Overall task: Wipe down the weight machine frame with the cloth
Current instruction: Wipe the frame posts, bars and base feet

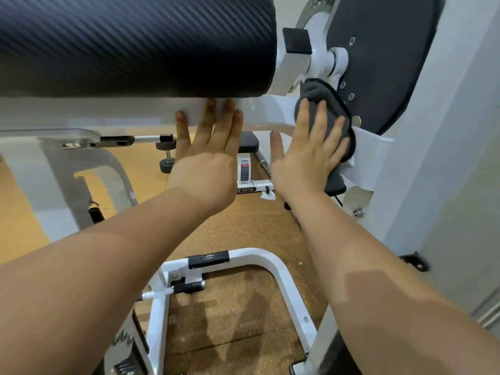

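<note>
The floor (243, 231) is brown and speckled, like cork. Off to the left it turns a smoother yellow. A bent white bar of the weight machine frame (273, 262) stands low over the floor near the bottom. A black ribbed pad (208, 258) sits on top of that bar. Farther back, a small bench (247, 142) with a black seat stands on the floor. A little white scrap (268, 196) lies just beside the bench's foot. A tiny pale crumb (300, 263) lies near the bent bar.

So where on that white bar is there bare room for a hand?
Bare white bar shows between the left hand and the cloth under the right hand; a longer stretch runs leftward from the left hand, below the black pad. Crowded by the black disc.
</note>
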